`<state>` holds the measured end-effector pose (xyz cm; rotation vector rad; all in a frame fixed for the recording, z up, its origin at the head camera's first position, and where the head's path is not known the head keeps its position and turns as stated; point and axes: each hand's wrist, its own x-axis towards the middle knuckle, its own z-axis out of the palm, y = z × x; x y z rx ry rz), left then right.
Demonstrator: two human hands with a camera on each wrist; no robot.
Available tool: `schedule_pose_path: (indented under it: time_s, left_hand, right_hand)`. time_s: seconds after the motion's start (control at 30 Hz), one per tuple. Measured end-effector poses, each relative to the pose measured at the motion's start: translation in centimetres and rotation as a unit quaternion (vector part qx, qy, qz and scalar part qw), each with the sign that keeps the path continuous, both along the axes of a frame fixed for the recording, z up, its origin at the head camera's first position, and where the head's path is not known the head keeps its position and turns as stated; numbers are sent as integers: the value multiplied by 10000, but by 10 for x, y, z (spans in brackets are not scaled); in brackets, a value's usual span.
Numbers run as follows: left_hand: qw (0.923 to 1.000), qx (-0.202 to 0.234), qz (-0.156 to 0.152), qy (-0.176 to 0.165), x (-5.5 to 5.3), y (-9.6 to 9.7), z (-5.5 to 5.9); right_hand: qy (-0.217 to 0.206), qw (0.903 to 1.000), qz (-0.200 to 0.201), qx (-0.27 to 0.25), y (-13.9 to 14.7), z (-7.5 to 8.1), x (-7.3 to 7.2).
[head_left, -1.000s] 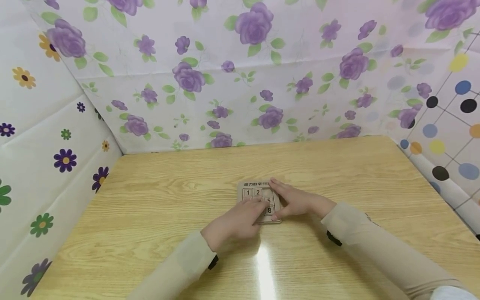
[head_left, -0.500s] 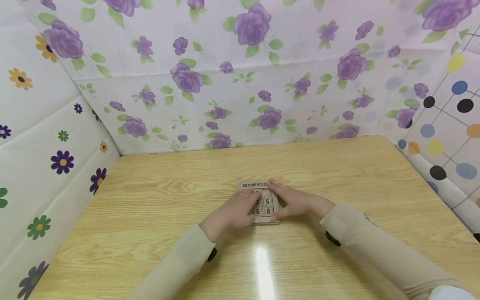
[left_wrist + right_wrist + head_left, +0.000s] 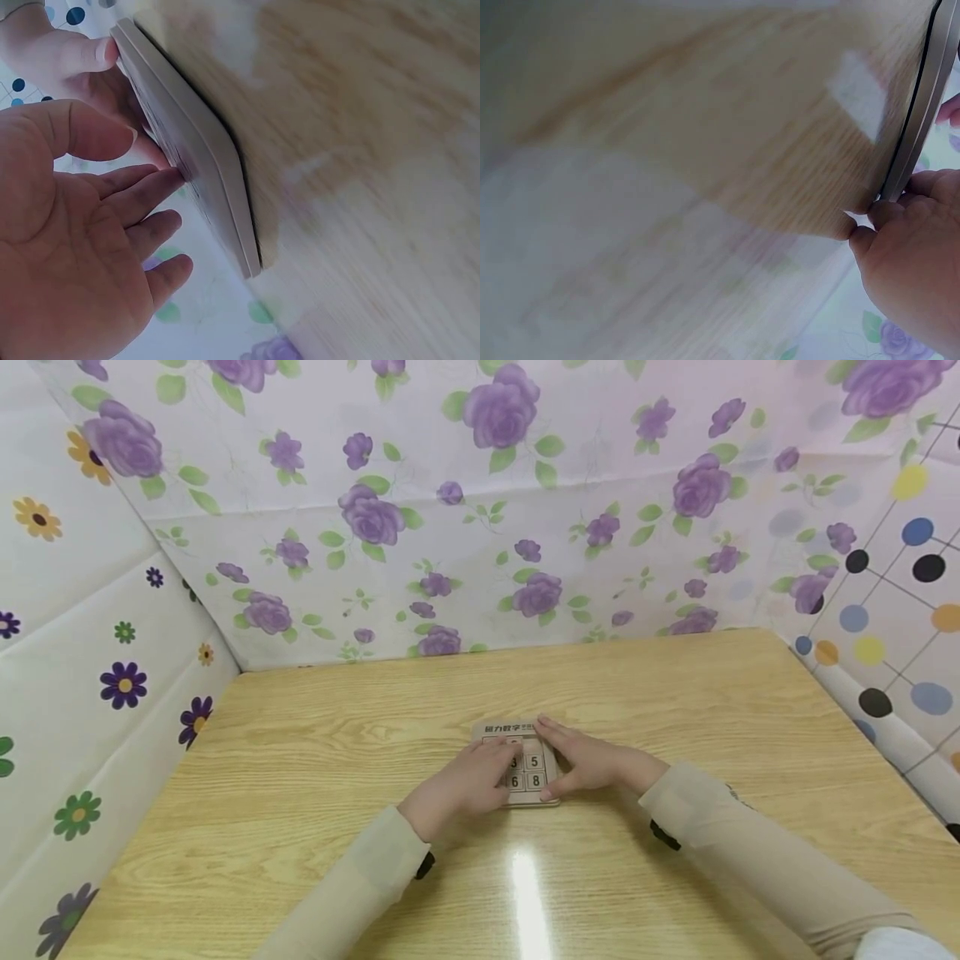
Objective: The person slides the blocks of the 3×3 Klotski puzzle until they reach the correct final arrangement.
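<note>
A beige number slide puzzle (image 3: 498, 727) lies flat on the wooden table in the head view. Tiles 3, 5, 6 and 8 show, with a gap at the upper right of the grid. My left hand (image 3: 468, 781) reaches over its left side, fingers extended and covering the left tiles. In the left wrist view, a fingertip of the left hand (image 3: 82, 232) touches the face of the puzzle (image 3: 191, 135), thumb apart from it. My right hand (image 3: 592, 762) holds the right edge, thumb at the near corner and fingers at the far corner. The right wrist view shows its fingers against the puzzle's edge (image 3: 919, 112).
The wood-grain table (image 3: 360, 718) extends around the puzzle. A purple-flowered cloth (image 3: 465, 552) hangs behind it, with a flower-patterned cloth (image 3: 82, 718) on the left and a dotted one (image 3: 892, 610) on the right.
My left fingers have moved from the middle row up to the top row, covering tile 1 and most of tile 2 and uncovering 3 and 6. The right hand keeps its place.
</note>
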<state>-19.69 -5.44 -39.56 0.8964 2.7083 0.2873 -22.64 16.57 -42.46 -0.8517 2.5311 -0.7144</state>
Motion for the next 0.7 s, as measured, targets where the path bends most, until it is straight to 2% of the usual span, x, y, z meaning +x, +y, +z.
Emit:
schedule_pose_path:
  time_s: [0.1,0.23,0.33,0.5,0.7]
  left_hand:
    - [10000,10,-32,23,0,-3,0]
    - [9989,238,-393,32,0,-2,-1]
    - [9971,375,-651,-95,4,1,-1]
    - [9983,212,-521,-178,6,6,0]
    - [9996,-8,-272,-15,-2,11,-2]
  right_hand:
    - [-5,10000,-5,-32,0,0,0]
    - [-17,10000,-21,-12,0,0,1]
    - [7,10000,-11,-12,0,1,1]
    - [11,10000,11,-58,0,0,0]
    - [-36,10000,40,-72,-1,0,1]
